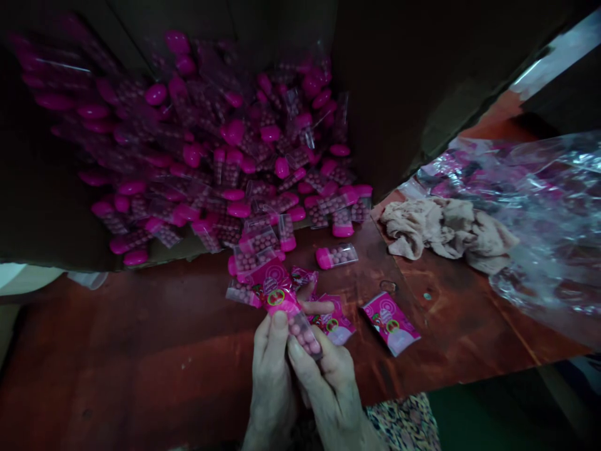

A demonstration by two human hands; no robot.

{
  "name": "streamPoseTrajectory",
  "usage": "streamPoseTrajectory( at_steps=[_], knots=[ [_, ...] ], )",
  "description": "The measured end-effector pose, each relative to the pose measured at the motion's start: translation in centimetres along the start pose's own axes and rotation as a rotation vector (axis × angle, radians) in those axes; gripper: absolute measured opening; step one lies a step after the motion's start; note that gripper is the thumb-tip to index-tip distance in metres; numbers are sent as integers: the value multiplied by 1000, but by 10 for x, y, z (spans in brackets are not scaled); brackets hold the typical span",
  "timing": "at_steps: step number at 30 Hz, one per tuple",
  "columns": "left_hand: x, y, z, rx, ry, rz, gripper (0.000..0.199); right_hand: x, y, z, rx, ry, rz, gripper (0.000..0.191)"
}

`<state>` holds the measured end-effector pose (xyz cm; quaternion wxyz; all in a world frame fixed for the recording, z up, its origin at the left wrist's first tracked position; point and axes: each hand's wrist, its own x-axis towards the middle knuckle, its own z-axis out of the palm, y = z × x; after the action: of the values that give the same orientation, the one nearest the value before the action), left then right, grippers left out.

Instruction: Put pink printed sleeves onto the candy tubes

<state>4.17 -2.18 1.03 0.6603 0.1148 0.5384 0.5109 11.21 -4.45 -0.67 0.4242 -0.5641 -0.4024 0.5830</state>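
Both hands meet near the table's front edge around one small clear candy box (306, 337) filled with pink balls. My left hand (272, 363) is closed, its thumb pressing a shiny pink printed sleeve (275, 282) at the box's upper end. My right hand (331, 379) pinches the clear lower end of the box between thumb and fingers. The sleeve seems to cover the upper part of the box. Fingertips show behind the sleeve; whose hand they belong to I cannot tell. Flat printed sleeves (390, 322) lie to the right, others (335, 319) just behind the hands.
A cardboard box (399, 81) lies open toward me, with a heap of pink-capped candy boxes (235, 156) spilling from it. One candy box (337, 255) lies apart on the reddish table (141, 351). A crumpled cloth (446, 228) and a clear plastic bag (539, 232) are at right.
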Motion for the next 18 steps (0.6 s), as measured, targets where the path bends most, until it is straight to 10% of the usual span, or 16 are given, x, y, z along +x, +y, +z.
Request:
streamPoseTrajectory(
  at_steps=[8,18],
  knots=[
    [12,7,-21,-47,77,119,27,7,-7,0,90,-213,204,34],
    [5,2,-4,96,156,59,25,17,-23,-13,-241,-154,-34,19]
  ],
)
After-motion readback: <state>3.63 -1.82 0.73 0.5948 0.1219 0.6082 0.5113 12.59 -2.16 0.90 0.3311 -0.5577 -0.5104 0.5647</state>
